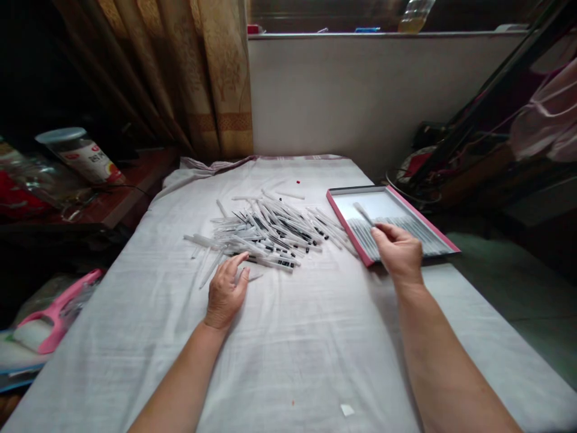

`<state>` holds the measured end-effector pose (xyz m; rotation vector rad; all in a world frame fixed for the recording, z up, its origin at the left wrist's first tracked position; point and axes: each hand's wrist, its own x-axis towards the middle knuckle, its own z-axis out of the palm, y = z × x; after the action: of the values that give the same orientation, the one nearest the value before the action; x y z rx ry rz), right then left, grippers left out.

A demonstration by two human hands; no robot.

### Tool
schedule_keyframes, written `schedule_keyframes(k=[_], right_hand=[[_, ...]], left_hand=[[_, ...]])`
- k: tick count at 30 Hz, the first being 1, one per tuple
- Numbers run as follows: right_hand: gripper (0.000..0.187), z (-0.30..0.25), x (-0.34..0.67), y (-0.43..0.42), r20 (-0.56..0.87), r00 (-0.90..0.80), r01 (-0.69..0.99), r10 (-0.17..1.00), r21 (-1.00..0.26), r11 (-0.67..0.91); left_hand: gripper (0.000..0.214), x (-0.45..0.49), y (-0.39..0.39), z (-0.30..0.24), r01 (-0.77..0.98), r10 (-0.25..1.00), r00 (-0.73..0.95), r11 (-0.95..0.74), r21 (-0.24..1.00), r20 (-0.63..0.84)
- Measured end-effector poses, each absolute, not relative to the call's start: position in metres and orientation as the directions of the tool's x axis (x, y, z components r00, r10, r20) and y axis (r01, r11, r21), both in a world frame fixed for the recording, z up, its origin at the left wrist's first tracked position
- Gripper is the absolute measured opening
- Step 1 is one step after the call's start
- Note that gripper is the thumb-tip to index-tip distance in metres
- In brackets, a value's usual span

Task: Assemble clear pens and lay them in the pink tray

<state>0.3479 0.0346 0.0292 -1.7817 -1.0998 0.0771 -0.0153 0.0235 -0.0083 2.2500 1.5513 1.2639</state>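
A loose pile of pens (270, 228), with whitish translucent barrels and black parts, lies on the white cloth. My left hand (226, 290) rests at the pile's near edge, its fingers and thumb apart. Beside its thumb a thin pointed tip shows on the cloth; the hand partly covers that spot. My right hand (401, 249) grips one pen (363, 213) between thumb and fingers, tilted up and to the left. That hand is over the near side of a shallow pink-rimmed box (349, 234), where several similar pens (410, 234) lie side by side in a row.
The white cloth (279, 349) covers the table, with a small white scrap (347, 410) near the front and a tiny red piece (298, 181) behind the pile. At left are a lidded plastic jar (88, 157) and a pink handle (56, 313). Behind stand a curtain (220, 78) and wall.
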Motion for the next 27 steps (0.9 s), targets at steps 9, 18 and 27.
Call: schedule_keyframes(k=[9, 18, 27], right_hand=[[0.028, 0.022, 0.378, 0.056, 0.208, 0.646, 0.744, 0.735, -0.389, -0.544], [0.036, 0.015, 0.374, 0.049, 0.199, 0.557, 0.821, 0.806, -0.274, -0.500], [0.037, 0.029, 0.340, 0.031, 0.482, 0.395, 0.901, 0.782, -0.369, -0.228]], left_hand=[[0.027, -0.017, 0.024, -0.007, 0.746, 0.861, 0.057, -0.373, 0.552, 0.505], [0.024, -0.023, 0.027, -0.006, 0.756, 0.879, 0.046, -0.341, 0.559, 0.474], [0.020, -0.021, 0.031, -0.010, 0.750, 0.906, 0.004, -0.283, 0.598, 0.423]])
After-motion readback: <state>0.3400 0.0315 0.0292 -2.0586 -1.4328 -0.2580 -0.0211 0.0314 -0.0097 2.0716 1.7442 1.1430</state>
